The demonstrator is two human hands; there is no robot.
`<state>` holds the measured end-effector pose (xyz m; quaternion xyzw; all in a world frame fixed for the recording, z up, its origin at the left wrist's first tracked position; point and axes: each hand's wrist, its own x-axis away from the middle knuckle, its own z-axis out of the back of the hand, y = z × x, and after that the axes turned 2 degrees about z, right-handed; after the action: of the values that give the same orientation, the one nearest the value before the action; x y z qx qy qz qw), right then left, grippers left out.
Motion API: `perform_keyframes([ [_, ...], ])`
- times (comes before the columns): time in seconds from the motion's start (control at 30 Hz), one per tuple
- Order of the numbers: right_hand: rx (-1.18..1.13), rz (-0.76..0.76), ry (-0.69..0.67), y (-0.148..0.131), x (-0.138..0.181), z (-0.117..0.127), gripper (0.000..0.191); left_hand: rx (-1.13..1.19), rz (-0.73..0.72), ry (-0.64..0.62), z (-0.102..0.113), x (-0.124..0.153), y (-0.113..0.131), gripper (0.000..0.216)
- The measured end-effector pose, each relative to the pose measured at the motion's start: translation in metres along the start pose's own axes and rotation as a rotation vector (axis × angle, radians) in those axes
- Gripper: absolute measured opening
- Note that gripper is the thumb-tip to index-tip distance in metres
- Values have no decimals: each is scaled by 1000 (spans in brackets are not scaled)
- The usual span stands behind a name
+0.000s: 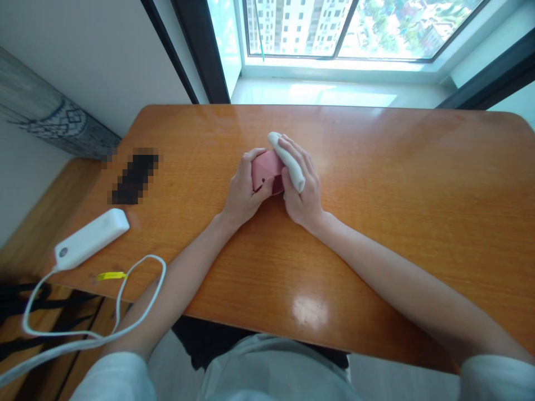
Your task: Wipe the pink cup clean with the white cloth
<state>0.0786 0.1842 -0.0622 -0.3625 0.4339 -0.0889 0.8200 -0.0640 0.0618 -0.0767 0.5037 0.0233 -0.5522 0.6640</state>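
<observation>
Over the far half of the wooden table (pixel 397 234), a pink faceted object (pixel 264 165) is held between two hands.
Its left side is gripped by the curled left hand (pixel 246 184); a white cloth-like pad (pixel 295 170) is clasped against its right by the right hand (pixel 308 192). Steady support and light, even pressure would be advised.

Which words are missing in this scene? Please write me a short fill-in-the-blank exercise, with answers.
1. The left hand grips a faceted object coloured ____.
2. The right hand holds a ____ cloth-like roll.
3. The small tag by the pale cable is ____.
4. A white box lies on the table's ____ side.

Missing words: pink; white; yellow; left.
</observation>
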Motion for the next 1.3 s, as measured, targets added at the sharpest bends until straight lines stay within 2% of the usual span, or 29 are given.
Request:
perform_keyframes([
  [0.1,63,103,-61,-7,2,1,55,-3,19,-12,1,1,1,63],
  [0.3,43,6,31,4,2,-2,57,-32,-11,10,1,0,0,68],
  [0.47,133,184,-47,0,7,-3,57,-7,-27,-7,1,0,-2,64],
  [0.67,80,26,32,8,4,-4,56,-45,-37,1,1,-1,-2,66],
  [0.8,162,161,-74,-3,7,-1,59,-38,-34,-17,3,0,-1,68],
  [0.87,171,207,-78,-6,7,-1,58,-34,-22,-21,3,0,-1,65],
  [0.93,119,169,-25,-3,5,-2,55,-28,-25,-15,3,-1,0,62],
  [1.0,28,58,26,7,2,-4,53,-22,-39,-7,2,-1,0,62],
  [1.13,-92,-110,45,23,-3,-8,52,-29,-42,-18,2,-1,-2,62],
  [1.3,-70,-50,55,17,-1,-5,52,-12,-83,-56,3,1,-10,62],
])
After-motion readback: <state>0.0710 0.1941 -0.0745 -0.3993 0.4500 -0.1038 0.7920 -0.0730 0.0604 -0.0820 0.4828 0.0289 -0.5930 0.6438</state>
